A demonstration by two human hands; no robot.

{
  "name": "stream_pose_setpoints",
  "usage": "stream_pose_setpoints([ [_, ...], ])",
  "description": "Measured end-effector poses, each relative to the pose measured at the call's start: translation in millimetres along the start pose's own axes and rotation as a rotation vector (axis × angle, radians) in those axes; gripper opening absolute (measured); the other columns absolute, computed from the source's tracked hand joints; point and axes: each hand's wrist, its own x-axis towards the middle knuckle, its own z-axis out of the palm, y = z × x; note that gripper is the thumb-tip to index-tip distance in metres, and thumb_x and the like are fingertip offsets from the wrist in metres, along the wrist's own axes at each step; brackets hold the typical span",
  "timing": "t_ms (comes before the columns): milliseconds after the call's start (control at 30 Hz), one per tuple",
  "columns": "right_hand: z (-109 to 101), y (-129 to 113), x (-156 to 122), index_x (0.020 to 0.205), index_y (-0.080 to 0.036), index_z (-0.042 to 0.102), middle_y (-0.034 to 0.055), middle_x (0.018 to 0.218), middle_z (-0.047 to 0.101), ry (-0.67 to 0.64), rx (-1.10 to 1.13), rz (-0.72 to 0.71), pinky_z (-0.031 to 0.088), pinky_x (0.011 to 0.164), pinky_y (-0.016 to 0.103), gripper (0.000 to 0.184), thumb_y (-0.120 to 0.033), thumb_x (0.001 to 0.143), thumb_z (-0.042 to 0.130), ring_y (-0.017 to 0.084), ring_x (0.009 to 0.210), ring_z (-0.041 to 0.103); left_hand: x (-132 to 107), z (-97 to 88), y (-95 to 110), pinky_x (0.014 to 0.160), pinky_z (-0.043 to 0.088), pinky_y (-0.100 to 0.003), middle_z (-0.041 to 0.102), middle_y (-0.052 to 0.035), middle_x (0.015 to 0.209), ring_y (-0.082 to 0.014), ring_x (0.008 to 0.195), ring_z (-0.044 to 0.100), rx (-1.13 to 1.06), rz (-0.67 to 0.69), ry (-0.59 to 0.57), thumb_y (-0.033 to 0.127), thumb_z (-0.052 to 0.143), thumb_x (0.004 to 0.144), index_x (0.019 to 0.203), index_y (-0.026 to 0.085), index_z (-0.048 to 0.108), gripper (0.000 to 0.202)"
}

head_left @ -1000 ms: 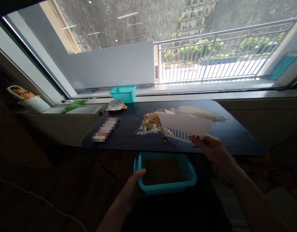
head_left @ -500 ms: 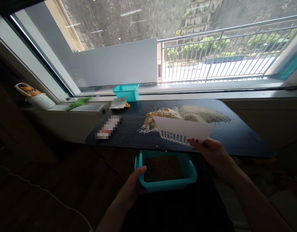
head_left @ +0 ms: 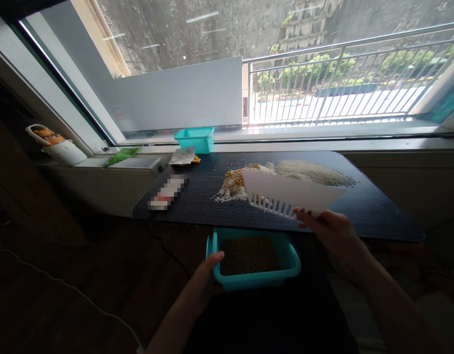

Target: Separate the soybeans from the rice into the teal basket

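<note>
My left hand (head_left: pixel 203 278) grips the left rim of a teal tub (head_left: pixel 255 280) filled with brown beans, held below the front edge of the dark table (head_left: pixel 378 211). My right hand (head_left: pixel 328 230) is closed on the near edge of a white slotted basket (head_left: pixel 289 196), tilted on the table with a few beans inside. Just behind the basket lies a mixed pile of yellow beans (head_left: pixel 236 179) and white rice (head_left: pixel 308 172).
A second teal tub (head_left: pixel 196 139) stands at the table's far left by the window, with a crumpled bag (head_left: pixel 181 156) beside it. A small packet (head_left: pixel 166 192) lies left of the grain. A white pot (head_left: pixel 62 152) and a green cloth (head_left: pixel 121 155) rest on the sill.
The white basket has shifted back onto the table toward the grain pile after hanging past the front edge. The teal tub in my left hand has barely moved.
</note>
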Motion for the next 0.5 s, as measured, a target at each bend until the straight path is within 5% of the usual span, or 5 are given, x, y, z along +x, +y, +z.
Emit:
stream_pose_setpoints([
  [100,-10,1,11,0.074,-0.02,0.075,0.0057,0.075,0.074,0.105,-0.046,-0.007,0.057,0.062,0.033,0.047,-0.066,0.063,0.075,0.021,0.065,0.067,-1,3.4,1,0.092,0.054,-0.044,0.056,-0.0166,0.139,-0.034,0.128,0.052,0.01,-0.005,-0.018,0.043,0.063,0.083,0.14,0.012,0.046,0.067],
  [500,-3,18,19,0.07,-0.02,0.075,0.0053,0.071,0.072,0.043,-0.104,-0.044,0.056,0.063,0.033,0.044,-0.063,0.07,0.071,0.023,0.071,0.068,-1,3.3,0,0.096,0.052,-0.042,0.055,-0.0145,0.141,-0.0327,0.131,0.05,-0.008,-0.008,-0.048,0.043,0.064,0.083,0.14,0.015,0.046,0.066],
])
